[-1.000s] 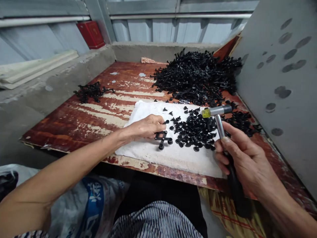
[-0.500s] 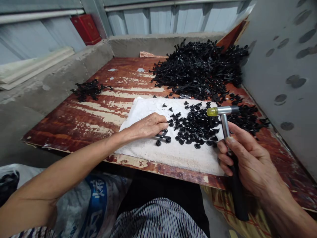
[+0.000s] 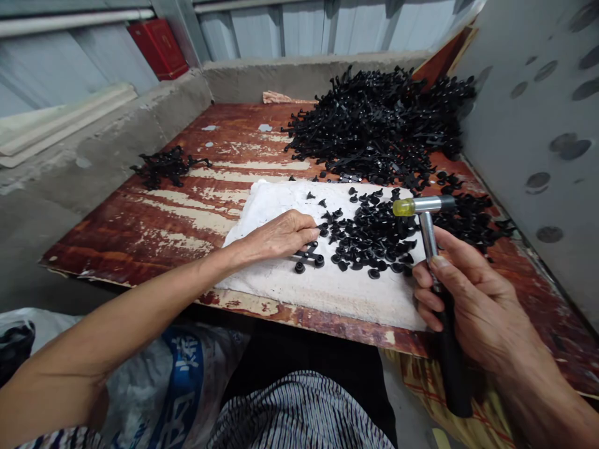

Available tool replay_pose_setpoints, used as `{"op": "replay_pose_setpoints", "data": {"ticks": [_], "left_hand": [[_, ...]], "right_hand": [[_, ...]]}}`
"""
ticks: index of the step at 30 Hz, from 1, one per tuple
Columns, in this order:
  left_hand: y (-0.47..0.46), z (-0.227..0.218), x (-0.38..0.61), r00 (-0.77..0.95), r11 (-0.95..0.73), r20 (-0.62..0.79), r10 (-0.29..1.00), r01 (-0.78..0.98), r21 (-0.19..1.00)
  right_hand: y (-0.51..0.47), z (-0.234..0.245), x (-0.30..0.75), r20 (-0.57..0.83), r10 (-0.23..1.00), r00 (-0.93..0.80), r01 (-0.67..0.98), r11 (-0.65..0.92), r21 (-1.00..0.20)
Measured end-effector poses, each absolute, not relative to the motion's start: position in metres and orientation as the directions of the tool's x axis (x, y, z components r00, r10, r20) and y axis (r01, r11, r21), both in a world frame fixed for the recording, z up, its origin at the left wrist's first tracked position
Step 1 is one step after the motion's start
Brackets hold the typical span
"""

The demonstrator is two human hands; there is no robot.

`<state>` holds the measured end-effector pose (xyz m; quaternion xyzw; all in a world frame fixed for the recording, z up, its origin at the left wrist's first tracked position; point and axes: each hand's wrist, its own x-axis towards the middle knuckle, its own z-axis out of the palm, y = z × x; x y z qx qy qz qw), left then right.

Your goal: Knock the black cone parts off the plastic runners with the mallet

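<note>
compared with the frame a second ago, the left hand [image 3: 285,234] reaches a little farther right over the cloth [image 3: 355,296] and covers more of the linkage [image 3: 307,254]; the hammer [image 3: 428,234] is slightly farther right too, over the cloth's right edge.

counted out: two hands, one hammer, one linkage, one cloth. two single studs [image 3: 322,203] stand apart toward the back of the cloth; the pile of studs [image 3: 374,237] on its right half is too jumbled to count. beyond the cloth is one large heap [image 3: 374,125] of black parts, and to its left one small clump [image 3: 166,167], all on the worn red-brown bench [image 3: 187,221].

the linkage lies on the cloth, partly under the left hand: black, flat crossing bars, two round discs showing at the near ends. the left thumb and forefinger come together at a small black piece [image 3: 323,229] beside the pile; whether they grip it i cannot tell. the right hand [image 3: 477,293] wraps its fingers round the hammer, whose shaft is silvery, handle black and one face yellow.
</note>
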<state>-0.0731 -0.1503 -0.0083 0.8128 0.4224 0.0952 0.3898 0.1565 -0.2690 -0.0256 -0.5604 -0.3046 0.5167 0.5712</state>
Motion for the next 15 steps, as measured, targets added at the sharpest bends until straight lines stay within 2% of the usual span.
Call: {"op": "replay_pose_setpoints", "data": {"ticks": [15], "left_hand": [[-0.1502, -0.0091, -0.0709, 0.632, -0.415, -0.121, 0.765, 0.628, 0.658]], "right_hand": [[-0.2684, -0.0292, 0.1598, -0.218, 0.94, 0.263, -0.251, -0.152, -0.956]]}}
